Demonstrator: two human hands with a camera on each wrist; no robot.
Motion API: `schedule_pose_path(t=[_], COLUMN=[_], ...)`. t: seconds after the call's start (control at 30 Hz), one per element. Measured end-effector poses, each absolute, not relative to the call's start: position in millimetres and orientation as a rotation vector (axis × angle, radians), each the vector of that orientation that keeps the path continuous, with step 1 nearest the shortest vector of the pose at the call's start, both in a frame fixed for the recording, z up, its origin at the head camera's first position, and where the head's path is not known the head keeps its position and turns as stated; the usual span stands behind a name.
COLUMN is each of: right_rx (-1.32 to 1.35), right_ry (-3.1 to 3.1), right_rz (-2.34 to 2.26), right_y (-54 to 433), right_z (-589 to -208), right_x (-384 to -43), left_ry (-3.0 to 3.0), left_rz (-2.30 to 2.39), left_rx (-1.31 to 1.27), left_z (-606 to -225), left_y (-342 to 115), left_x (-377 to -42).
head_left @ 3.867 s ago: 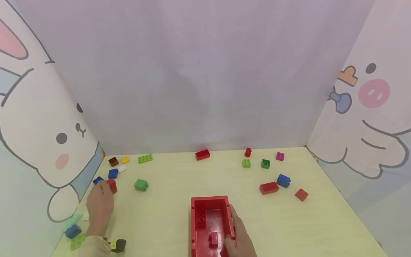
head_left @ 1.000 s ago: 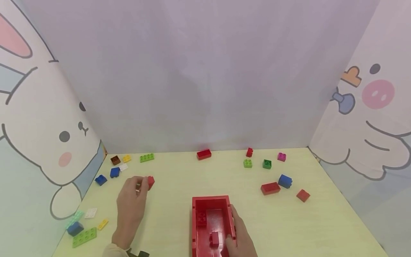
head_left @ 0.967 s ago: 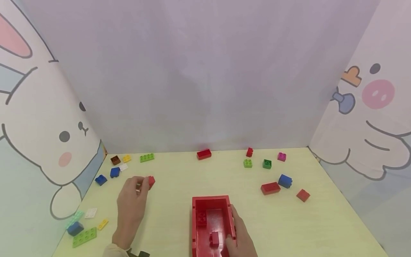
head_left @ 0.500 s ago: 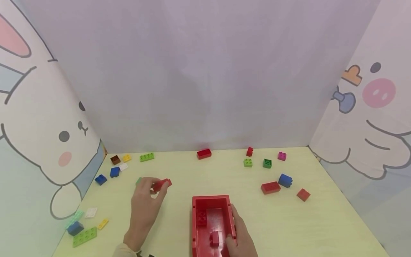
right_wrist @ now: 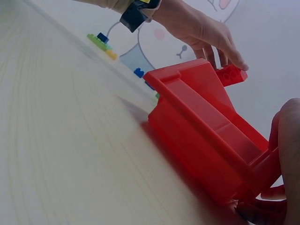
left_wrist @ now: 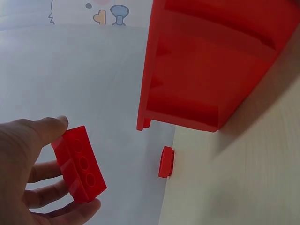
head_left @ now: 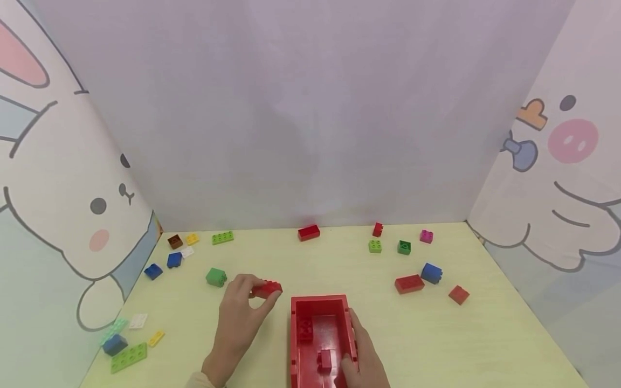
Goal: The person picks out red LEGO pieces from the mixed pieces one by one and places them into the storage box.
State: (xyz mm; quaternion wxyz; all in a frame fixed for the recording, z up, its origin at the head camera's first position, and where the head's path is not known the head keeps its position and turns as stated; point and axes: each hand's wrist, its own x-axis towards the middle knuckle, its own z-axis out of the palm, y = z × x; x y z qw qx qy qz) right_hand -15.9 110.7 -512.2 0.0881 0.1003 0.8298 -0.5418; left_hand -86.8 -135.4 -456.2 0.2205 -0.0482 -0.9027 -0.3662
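Note:
My left hand (head_left: pixel 240 315) pinches a red toy building brick (head_left: pixel 267 289) between thumb and fingers, just left of a red box (head_left: pixel 293 345). The left wrist view shows the brick's (left_wrist: pixel 80 164) hollow underside with round tubes. On the box's right wall my right hand (head_left: pixel 364 353) grips the rim, its thumb over the inner side. Inside the box, one red brick (head_left: pixel 305 328) lies in the far left corner and a smaller red brick (head_left: pixel 325 360) lies on the floor. The box's near end is cut off in the head view.
A green brick (head_left: pixel 216 277) stands left of my left hand. Blue, brown, yellow, white and light green pieces lie along the left side. To the right are a long red brick (head_left: pixel 409 284), a blue brick (head_left: pixel 431 272) and several others. A red brick (head_left: pixel 309 233) lies by the back wall.
My left hand has picked up the red brick at the left and carried it rightward past the green brick to beside the box. The right hand keeps its grip on the box.

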Motion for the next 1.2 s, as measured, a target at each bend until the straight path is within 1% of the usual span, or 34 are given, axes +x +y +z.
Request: schedule_pose_path(t=[0.13,0.63,0.93,1.2], right_rx=[0.289,0.309,0.299,0.304], right_ry=[2.480,2.513,2.489,2.489], right_rz=[-1.604,-1.570,-1.585,-1.587], right_y=[111,109,110,110], right_z=[-512,-512,-512,-512], right_x=[-16,-16,-15,-16], left_ry=[-2.530,-2.537,-2.564,-2.553], left_rz=[-1.024,-1.035,-1.039,-1.005], left_rx=[-0.138,-0.297,-0.336,-0.483], left_z=[-458,-461,-466,-471], left_y=[-130,-117,-109,-102], left_x=[-84,-78,-76,-74])
